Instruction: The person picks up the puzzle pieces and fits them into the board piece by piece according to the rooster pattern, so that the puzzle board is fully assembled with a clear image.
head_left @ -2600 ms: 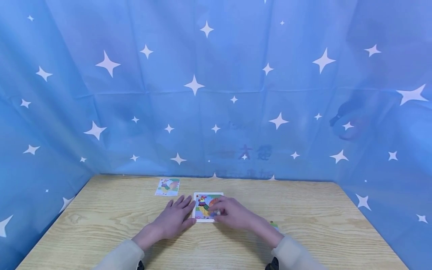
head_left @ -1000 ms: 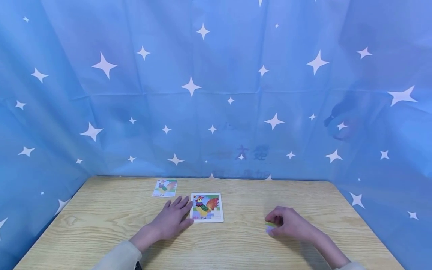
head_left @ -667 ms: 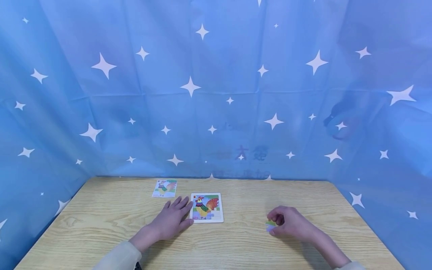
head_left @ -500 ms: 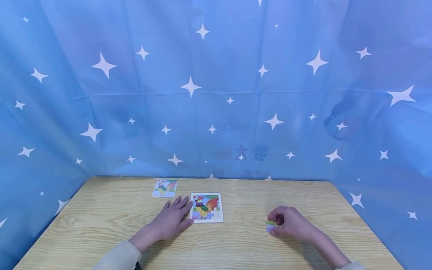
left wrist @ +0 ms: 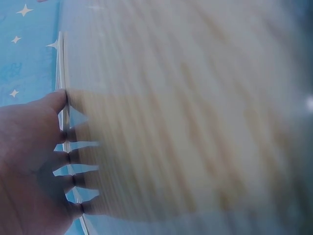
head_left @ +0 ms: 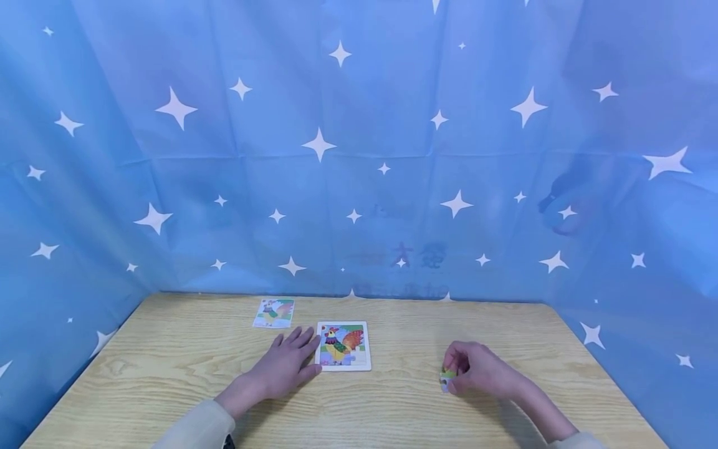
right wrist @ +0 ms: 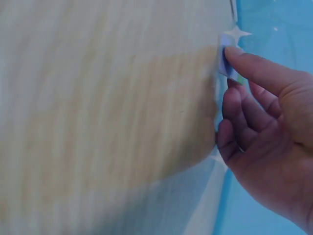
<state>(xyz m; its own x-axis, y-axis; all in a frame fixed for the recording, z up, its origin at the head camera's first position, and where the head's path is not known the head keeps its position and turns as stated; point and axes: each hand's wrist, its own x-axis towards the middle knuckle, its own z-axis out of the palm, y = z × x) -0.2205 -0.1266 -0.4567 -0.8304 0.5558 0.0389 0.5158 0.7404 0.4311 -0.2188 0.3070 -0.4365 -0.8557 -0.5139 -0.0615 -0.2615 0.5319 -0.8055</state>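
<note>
In the head view a rooster jigsaw puzzle (head_left: 338, 344) lies in a white tray (head_left: 346, 368); bare white shows at its lower right corner. My left hand (head_left: 280, 369) rests with fingers spread, its fingertips and thumb at the tray's left edge. Off to the right, my right hand (head_left: 483, 371) pinches a small green and pale-blue jigsaw piece (head_left: 446, 378) between thumb and fingers. The right wrist view shows that jigsaw piece (right wrist: 225, 58) tilted up, with the thumb on it and the other fingers curled beneath.
A printed rooster card (head_left: 273, 313) lies behind the left hand, near the back edge of the wooden table (head_left: 392, 411). A blue curtain (head_left: 359, 125) with white stars hangs behind the table and along both sides.
My right hand has moved from the puzzle to the right and taken hold of the jigsaw piece, which now tilts between the fingers. The left hand stays by the tray.
</note>
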